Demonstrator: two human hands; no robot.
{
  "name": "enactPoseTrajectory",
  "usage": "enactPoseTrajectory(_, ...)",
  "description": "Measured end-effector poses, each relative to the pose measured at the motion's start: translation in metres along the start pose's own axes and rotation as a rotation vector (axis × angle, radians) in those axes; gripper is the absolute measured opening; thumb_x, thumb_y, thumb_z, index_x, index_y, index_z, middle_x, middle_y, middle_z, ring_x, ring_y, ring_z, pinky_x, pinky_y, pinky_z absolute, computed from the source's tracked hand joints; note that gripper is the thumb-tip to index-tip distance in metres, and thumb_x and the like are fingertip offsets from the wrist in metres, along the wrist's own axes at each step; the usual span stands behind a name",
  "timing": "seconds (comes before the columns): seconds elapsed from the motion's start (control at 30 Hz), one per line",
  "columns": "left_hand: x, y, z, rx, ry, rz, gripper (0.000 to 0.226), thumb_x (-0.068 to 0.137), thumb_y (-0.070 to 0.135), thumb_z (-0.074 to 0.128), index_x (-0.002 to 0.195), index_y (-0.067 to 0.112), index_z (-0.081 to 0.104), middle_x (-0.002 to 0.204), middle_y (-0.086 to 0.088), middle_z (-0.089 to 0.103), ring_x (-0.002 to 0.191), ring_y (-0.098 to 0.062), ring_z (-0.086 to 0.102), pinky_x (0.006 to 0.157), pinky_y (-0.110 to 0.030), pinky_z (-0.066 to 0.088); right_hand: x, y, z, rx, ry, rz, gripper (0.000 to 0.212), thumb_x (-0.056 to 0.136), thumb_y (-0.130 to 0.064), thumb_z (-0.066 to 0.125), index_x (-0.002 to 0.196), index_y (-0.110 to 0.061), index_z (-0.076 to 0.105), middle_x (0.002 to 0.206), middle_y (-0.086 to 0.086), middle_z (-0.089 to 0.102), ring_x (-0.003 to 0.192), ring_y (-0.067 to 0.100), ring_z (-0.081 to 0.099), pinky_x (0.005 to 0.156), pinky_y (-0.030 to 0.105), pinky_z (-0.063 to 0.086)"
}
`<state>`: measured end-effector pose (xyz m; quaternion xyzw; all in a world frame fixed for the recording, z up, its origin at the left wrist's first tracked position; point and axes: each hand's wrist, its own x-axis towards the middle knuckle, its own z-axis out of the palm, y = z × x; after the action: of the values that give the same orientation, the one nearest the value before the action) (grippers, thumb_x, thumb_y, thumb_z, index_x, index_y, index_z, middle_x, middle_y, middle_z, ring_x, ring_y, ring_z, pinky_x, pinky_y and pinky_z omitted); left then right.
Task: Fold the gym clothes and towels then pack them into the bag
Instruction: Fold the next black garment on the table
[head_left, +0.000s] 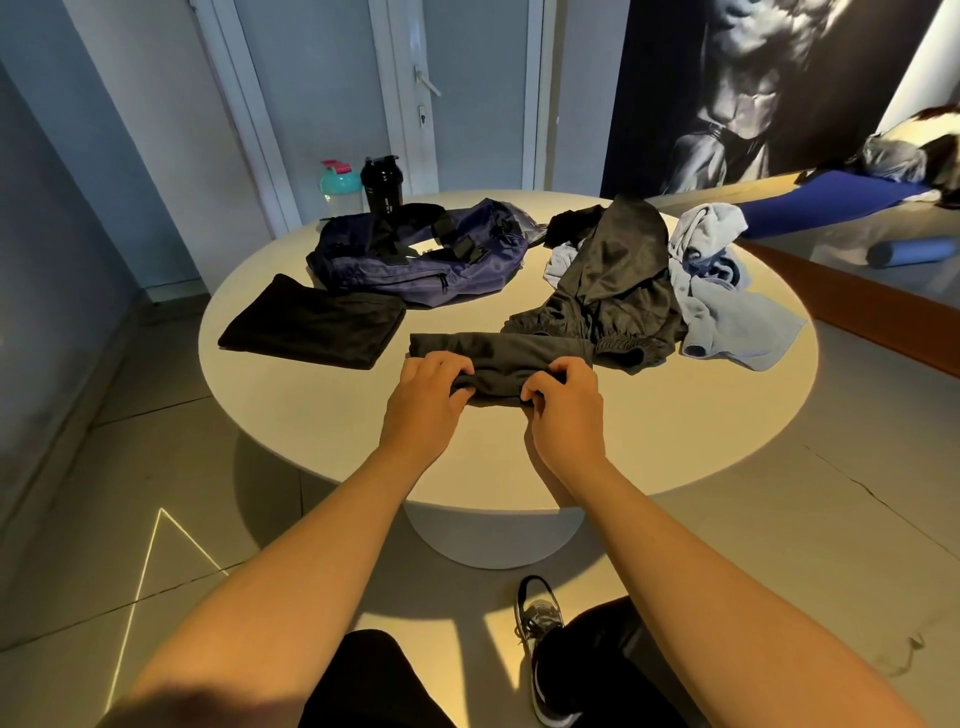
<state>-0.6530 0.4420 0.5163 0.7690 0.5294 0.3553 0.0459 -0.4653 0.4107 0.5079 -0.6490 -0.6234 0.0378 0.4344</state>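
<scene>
A dark grey garment (501, 358) lies folded into a narrow strip near the front of the round white table (332, 415). My left hand (428, 397) and my right hand (563, 405) both grip its near edge, fingers curled over the cloth. To the left rests a folded black garment (317, 327). Behind it sits the navy gym bag (421, 254), slumped with its black straps on top. Crumpled black shorts (608, 280) and a light blue towel (727, 306) are heaped at the right.
A black shaker bottle (382, 184) and a teal bottle (338, 187) stand at the table's far edge. A bench at the right carries a blue mat (821, 200) and a foam roller (911, 250). My shoe (537, 618) is on the floor below the table.
</scene>
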Motion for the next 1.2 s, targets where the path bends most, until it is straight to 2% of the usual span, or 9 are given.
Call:
enactPoseTrajectory(0.1, -0.004, -0.001, -0.003, -0.033, -0.021, 0.048, 0.016, 0.097, 0.013, 0.062, 0.106, 0.025, 0.063, 0.124, 0.006, 0.06, 0.114, -0.019, 0.047, 0.081, -0.034, 0.053, -0.005, 0.006, 0.003, -0.025, 0.022, -0.043, 0.015, 0.088, -0.008, 0.063, 0.1, -0.014, 0.07, 0.146, 0.007, 0.043, 0.135, 0.025, 0.037, 0.111, 0.043, 0.038)
enactPoseTrajectory(0.17, -0.005, -0.002, -0.004, -0.023, -0.036, 0.051, 0.02, 0.094, 0.009, 0.062, 0.103, 0.026, 0.064, 0.131, 0.006, 0.057, 0.118, -0.022, 0.046, 0.091, -0.038, 0.051, -0.005, 0.009, 0.006, -0.077, -0.053, -0.031, 0.017, 0.092, -0.012, 0.059, 0.097, -0.017, 0.073, 0.16, 0.017, 0.028, 0.145, 0.041, 0.023, 0.117, 0.05, 0.028)
enactPoseTrajectory(0.3, 0.0, -0.006, 0.003, -0.008, -0.033, -0.12, 0.015, 0.092, 0.021, 0.06, 0.099, 0.035, 0.061, 0.163, -0.001, 0.026, 0.149, -0.029, 0.019, 0.12, -0.047, 0.018, -0.005, 0.005, 0.005, -0.095, -0.117, 0.016, 0.02, 0.095, -0.02, 0.054, 0.105, -0.021, 0.071, 0.163, 0.015, 0.023, 0.128, 0.042, 0.044, 0.104, 0.045, 0.04)
enactPoseTrajectory(0.4, 0.005, -0.007, 0.001, -0.06, -0.07, -0.324, 0.01, 0.1, 0.041, 0.049, 0.099, 0.038, 0.058, 0.168, -0.005, 0.01, 0.155, -0.027, 0.007, 0.122, -0.05, 0.003, -0.004, 0.003, 0.005, -0.122, -0.12, -0.002, 0.024, 0.093, -0.026, 0.055, 0.107, -0.029, 0.074, 0.16, 0.012, 0.032, 0.112, 0.04, 0.055, 0.099, 0.047, 0.043)
enactPoseTrajectory(0.6, 0.006, -0.01, -0.001, -0.143, 0.007, -0.344, 0.022, 0.098, 0.026, 0.059, 0.095, 0.044, 0.046, 0.153, -0.011, 0.035, 0.126, -0.039, 0.048, 0.103, -0.055, 0.045, -0.006, -0.009, -0.001, -0.032, -0.19, -0.049, 0.019, 0.098, -0.038, 0.054, 0.104, -0.036, 0.071, 0.15, 0.005, 0.038, 0.11, 0.032, 0.051, 0.102, 0.047, 0.041)
enactPoseTrajectory(0.7, 0.005, -0.009, -0.009, -0.236, 0.061, -0.373, 0.032, 0.095, 0.013, 0.063, 0.094, 0.043, 0.052, 0.149, -0.01, 0.039, 0.132, -0.036, 0.044, 0.107, -0.053, 0.045, 0.002, -0.02, -0.006, 0.127, -0.118, 0.053, 0.018, 0.099, -0.038, 0.053, 0.113, -0.027, 0.053, 0.129, 0.001, 0.041, 0.103, 0.027, 0.054, 0.092, 0.042, 0.048)
enactPoseTrajectory(0.87, 0.005, -0.007, -0.019, -0.319, 0.068, -0.359, 0.046, 0.092, 0.006, 0.062, 0.101, 0.05, 0.053, 0.133, -0.004, 0.051, 0.121, -0.028, 0.051, 0.099, -0.044, 0.051, 0.02, -0.035, -0.001, -0.004, -0.22, 0.311, 0.053, 0.093, -0.036, 0.064, 0.14, -0.029, 0.038, 0.151, 0.021, 0.023, 0.131, 0.043, 0.035, 0.105, 0.045, 0.037)
enactPoseTrajectory(1.03, 0.002, -0.016, -0.036, -0.365, 0.138, -0.416, 0.054, 0.089, 0.004, 0.06, 0.096, 0.057, 0.053, 0.127, 0.006, 0.049, 0.11, -0.021, 0.053, 0.095, -0.05, 0.052, 0.024, -0.064, 0.021, -0.026, -0.263, 0.273, 0.055, 0.087, -0.03, 0.067, 0.135, -0.035, 0.039, 0.126, 0.016, 0.041, 0.104, 0.041, 0.052, 0.09, 0.044, 0.047)
enactPoseTrajectory(1.2, 0.002, -0.046, -0.07, -0.42, 0.179, -0.395, 0.046, 0.09, 0.002, 0.057, 0.099, 0.047, 0.058, 0.124, 0.009, 0.05, 0.093, -0.01, 0.06, 0.082, -0.053, 0.058, 0.015, -0.096, 0.047, 0.164, -0.202, 0.167, 0.06, 0.085, -0.009, 0.065, 0.138, -0.027, 0.044, 0.145, 0.012, 0.028, 0.128, 0.036, 0.036, 0.105, 0.043, 0.039)
